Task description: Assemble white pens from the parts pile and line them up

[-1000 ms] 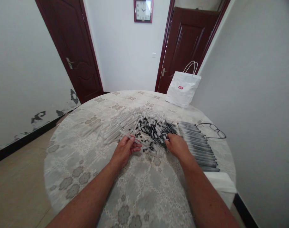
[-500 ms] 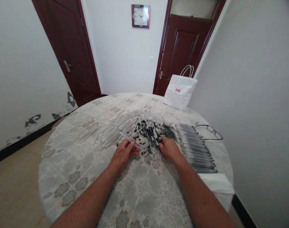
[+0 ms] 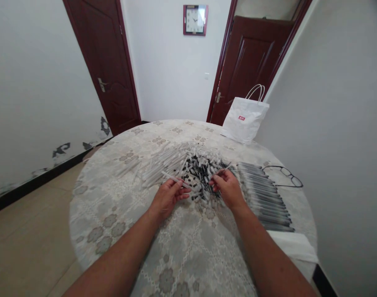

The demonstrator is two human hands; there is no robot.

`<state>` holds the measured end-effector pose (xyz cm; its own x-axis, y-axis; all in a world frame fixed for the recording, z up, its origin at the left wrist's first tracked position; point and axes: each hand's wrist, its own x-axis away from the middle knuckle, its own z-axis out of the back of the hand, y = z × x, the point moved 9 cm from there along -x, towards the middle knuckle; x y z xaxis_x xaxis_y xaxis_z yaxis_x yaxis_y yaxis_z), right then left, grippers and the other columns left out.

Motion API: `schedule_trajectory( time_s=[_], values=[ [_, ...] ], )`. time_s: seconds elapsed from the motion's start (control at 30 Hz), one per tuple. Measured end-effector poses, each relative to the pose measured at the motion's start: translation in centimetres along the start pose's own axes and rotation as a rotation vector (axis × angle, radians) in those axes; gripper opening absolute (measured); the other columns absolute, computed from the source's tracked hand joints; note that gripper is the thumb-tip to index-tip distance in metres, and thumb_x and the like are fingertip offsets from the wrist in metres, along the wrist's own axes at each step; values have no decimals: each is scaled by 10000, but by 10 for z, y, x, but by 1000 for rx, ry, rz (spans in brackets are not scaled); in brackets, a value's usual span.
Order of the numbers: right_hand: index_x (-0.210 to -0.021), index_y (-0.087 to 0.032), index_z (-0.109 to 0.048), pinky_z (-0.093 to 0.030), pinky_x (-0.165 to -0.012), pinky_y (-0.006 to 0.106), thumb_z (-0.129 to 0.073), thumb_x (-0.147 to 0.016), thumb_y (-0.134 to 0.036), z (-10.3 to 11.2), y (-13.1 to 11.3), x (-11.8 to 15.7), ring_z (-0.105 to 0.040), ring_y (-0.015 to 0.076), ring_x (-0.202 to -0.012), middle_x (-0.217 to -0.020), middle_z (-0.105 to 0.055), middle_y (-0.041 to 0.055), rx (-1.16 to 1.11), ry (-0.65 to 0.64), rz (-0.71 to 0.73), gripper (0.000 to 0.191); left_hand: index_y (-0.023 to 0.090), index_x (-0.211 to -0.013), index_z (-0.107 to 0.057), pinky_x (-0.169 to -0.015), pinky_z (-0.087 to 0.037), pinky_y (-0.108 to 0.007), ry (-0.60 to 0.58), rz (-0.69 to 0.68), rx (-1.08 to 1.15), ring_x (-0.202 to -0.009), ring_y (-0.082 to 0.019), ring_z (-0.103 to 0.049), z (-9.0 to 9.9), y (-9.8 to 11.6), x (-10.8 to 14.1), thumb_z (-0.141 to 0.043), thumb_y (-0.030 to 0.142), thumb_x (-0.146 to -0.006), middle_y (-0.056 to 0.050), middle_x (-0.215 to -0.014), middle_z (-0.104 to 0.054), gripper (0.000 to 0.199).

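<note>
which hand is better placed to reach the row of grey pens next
Probably the right hand: it is nearer the row of grey pens, which lies just to its right. The left hand is farther off and holds a pale tube.

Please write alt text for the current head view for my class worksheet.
A left hand holds a pale tube and a right hand a thin piece over a heap of white and black parts on a cloth-covered table. To the right lie grey sticks in a row and eyeglasses; a white bag stands behind.
</note>
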<state>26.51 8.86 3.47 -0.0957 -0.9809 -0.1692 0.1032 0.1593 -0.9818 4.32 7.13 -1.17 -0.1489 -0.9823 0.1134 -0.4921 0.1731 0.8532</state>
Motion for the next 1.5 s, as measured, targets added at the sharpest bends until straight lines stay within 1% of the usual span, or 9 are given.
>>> schedule_trajectory(
  time_s=[0.1,0.3,0.63,0.87,1.03,1.2,1.33,1.4,1.5],
  values=[
    [-901,-219,-517,-554,-583,280,-684,-776,-377,-24,-6,10,-713,203,-781,-910,-698,29,-263,-100,27,261,148,-1003,-601,-693,-613,-310,-2,8,56,-853,-221,-740,2,0,-1,-743,292,-832,-104,-977,-724,265],
    [-911,-215,-543,-596,-661,304,-690,-820,-351,-54,-15,29,-719,194,-846,-996,-714,50,-231,-191,72,221,143,-995,-599,-732,-618,-310,-20,13,167,-866,-211,-742,2,1,-1,-747,255,-834,-94,-988,-731,246],
    [-908,-216,-557,-601,-733,341,-688,-833,-315,-59,-16,35,-709,195,-880,-1043,-704,56,-207,-208,92,180,132,-998,-589,-724,-623,-293,-41,34,196,-895,-221,-742,0,0,0,-728,256,-857,-116,-994,-728,234],
    [-879,-204,-670,-551,-755,296,-692,-813,-324,-59,-21,34,-653,165,-827,-923,-698,27,57,-182,227,138,144,-998,-576,-730,-629,-314,-59,44,223,-843,-200,-744,-4,-1,3,-735,241,-849,-93,-980,-724,239],
    [-1020,-208,-683,-552,-647,296,-671,-841,-403,-63,-10,37,-642,164,-715,-893,-703,33,-45,-279,111,265,146,-995,-565,-759,-624,-326,-51,23,248,-850,-200,-741,-4,0,4,-731,230,-851,-98,-993,-721,235],
    [-1086,-228,-631,-524,-559,284,-557,-919,-482,-43,-3,32,-645,161,-678,-973,-702,52,-297,-98,104,313,146,-988,-566,-776,-619,-328,-14,-5,269,-875,-207,-740,1,1,3,-735,225,-845,-100,-1007,-720,235],
    [-1029,-225,-633,-491,-513,267,-476,-955,-563,-37,1,32,-612,150,-611,-890,-688,39,-142,12,93,380,156,-996,-566,-764,-617,-333,-60,17,249,-883,-217,-741,-5,-1,6,-751,241,-832,-106,-1038,-720,261],
    [-1095,-227,-634,-515,-563,278,-412,-981,-571,-50,-3,37,-639,167,-687,-949,-695,54,-12,-80,104,425,153,-996,-581,-767,-614,-340,-134,41,218,-897,-227,-738,-14,-4,9,-762,259,-822,-122,-1064,-719,272],
    [-1302,-238,-576,-525,-915,345,-375,-1009,-524,-76,-16,51,-634,215,-1095,-1250,-646,82,167,-264,202,456,133,-978,-634,-768,-607,-320,-234,61,146,-871,-209,-730,-26,-9,15,-778,256,-804,-118,-1013,-725,257]
  ],
)
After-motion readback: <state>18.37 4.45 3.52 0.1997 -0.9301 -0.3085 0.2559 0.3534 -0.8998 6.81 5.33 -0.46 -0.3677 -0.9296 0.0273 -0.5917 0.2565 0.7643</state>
